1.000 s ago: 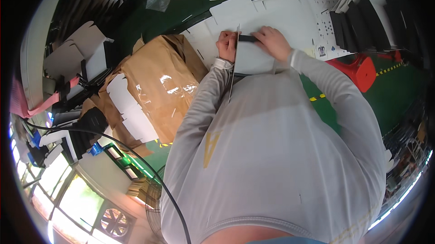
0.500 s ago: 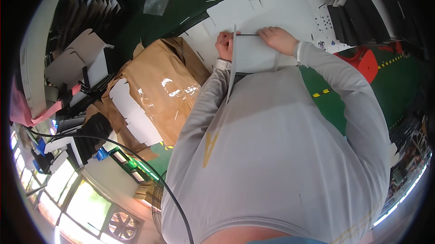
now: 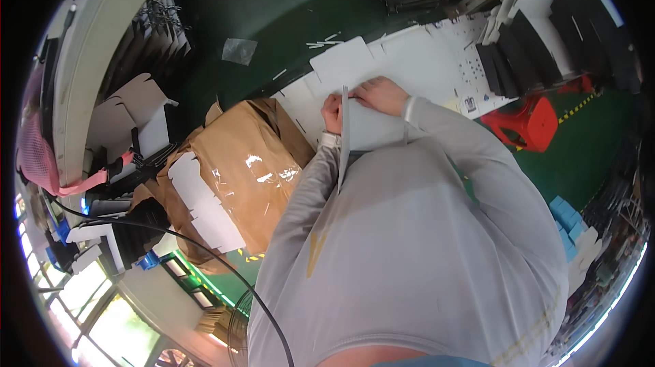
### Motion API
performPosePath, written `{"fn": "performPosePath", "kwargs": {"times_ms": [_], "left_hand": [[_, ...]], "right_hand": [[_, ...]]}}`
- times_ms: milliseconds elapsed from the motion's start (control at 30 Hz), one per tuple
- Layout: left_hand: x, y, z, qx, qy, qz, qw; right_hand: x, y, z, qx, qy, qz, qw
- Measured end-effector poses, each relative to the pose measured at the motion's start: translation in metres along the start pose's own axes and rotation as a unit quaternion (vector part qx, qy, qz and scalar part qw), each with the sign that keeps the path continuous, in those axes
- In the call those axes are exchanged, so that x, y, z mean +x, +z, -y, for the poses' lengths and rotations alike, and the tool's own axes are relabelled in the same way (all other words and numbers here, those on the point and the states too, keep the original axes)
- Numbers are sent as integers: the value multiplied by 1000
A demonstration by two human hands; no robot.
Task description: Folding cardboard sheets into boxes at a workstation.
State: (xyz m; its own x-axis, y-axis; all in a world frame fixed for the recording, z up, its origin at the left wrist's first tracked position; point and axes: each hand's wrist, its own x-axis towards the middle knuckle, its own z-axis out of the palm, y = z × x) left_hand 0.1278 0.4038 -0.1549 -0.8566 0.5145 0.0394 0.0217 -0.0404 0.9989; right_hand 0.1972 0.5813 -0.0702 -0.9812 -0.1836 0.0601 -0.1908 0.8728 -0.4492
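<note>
Our right hand (image 3: 381,96) has slid left to the upright grey panel (image 3: 344,128), lengthwise toward us, left hand (image 3: 331,113) curled opposite, both grips unclear.

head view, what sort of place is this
Probably a workshop or small factory floor: black-and-white card pieces stand stacked at the right, a brown paper bundle lies at the left, and yellow-and-black tape marks the green floor.

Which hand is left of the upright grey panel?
The left hand. The upright grey panel stands between the two; the right hand is on its other side, nearer the red stool.
</note>
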Motion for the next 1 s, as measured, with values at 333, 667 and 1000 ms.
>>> {"fn": "performPosePath", "kwargs": {"times_ms": [333, 667, 1000], "left_hand": [[0, 8, -55, -92, -75, -58, 991], [-3, 5, -41, 40, -83, 32, 995], [-22, 2, -67, 469, -100, -154, 864]], "right_hand": [[-53, -108, -29, -13, 129, 1, 992], [45, -297, -162, -265, 381, -188, 866], [9, -203, -94, -245, 228, -383, 861]]}}
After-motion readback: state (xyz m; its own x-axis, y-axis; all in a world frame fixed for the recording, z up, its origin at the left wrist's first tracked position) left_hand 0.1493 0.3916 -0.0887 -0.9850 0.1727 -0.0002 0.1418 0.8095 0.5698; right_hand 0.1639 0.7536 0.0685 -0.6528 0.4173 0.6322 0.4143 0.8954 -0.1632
